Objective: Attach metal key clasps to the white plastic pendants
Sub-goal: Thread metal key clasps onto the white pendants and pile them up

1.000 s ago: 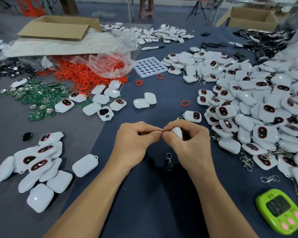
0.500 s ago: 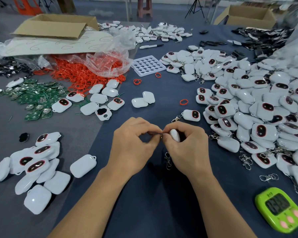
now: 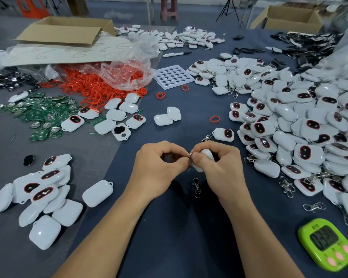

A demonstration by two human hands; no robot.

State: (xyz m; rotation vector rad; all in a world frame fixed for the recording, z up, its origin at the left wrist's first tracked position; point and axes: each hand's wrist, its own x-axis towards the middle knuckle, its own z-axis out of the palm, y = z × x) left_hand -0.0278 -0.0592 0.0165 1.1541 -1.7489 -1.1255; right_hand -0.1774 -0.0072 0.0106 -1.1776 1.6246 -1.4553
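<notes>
My right hand (image 3: 219, 167) grips a white plastic pendant (image 3: 207, 154) just above the dark blue cloth, its fingers curled round it. My left hand (image 3: 159, 167) pinches the small ring of a metal key clasp (image 3: 190, 156) against the pendant's edge, where both thumbs meet. The clasp's hook is mostly hidden between the hands. Another loose clasp (image 3: 196, 187) lies on the cloth right below my hands. A finished pendant with clasp (image 3: 223, 134) lies just beyond my right hand.
A big heap of white pendants (image 3: 301, 125) fills the right side, with loose clasps (image 3: 286, 186) at its near edge. Plain pendants (image 3: 38, 193) lie near left. A green timer (image 3: 327, 243) sits near right. Red rings (image 3: 100, 87), green boards (image 3: 38, 117) and a white tray (image 3: 173, 76) lie farther back.
Both hands stay pressed together on the pendant and clasp ring, with small shifts of the fingertips. The view has tilted slightly; nothing was let go.
</notes>
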